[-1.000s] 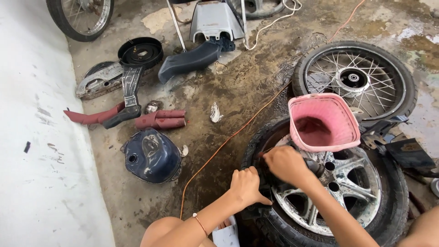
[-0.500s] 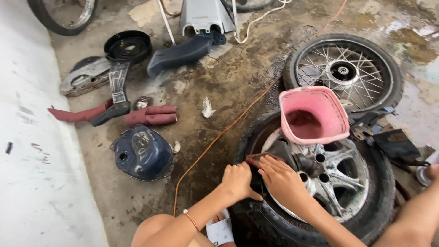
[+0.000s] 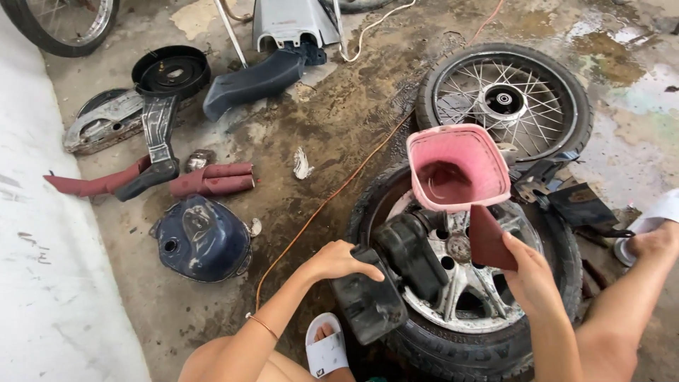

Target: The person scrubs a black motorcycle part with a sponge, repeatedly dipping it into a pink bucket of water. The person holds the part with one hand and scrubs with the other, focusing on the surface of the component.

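Seen from above, on a stained concrete floor (image 3: 339,134): left hand (image 3: 338,260) closed over the top edge of a black plastic motorcycle cover part (image 3: 385,283), which leans against a black-tyred alloy wheel (image 3: 467,283) lying flat. Right hand (image 3: 530,277) pinching a dark red sheet of sandpaper (image 3: 489,239) between thumb and fingers, held just above the wheel's hub. Resting on the wheel's far side, a square pink plastic tub (image 3: 458,168). Beyond it, a spoked wheel (image 3: 503,99). Well to the left, a dark blue fuel tank (image 3: 201,237).

Three wheels (image 3: 506,99), one pink bucket (image 3: 458,170), one fuel tank (image 3: 201,239).
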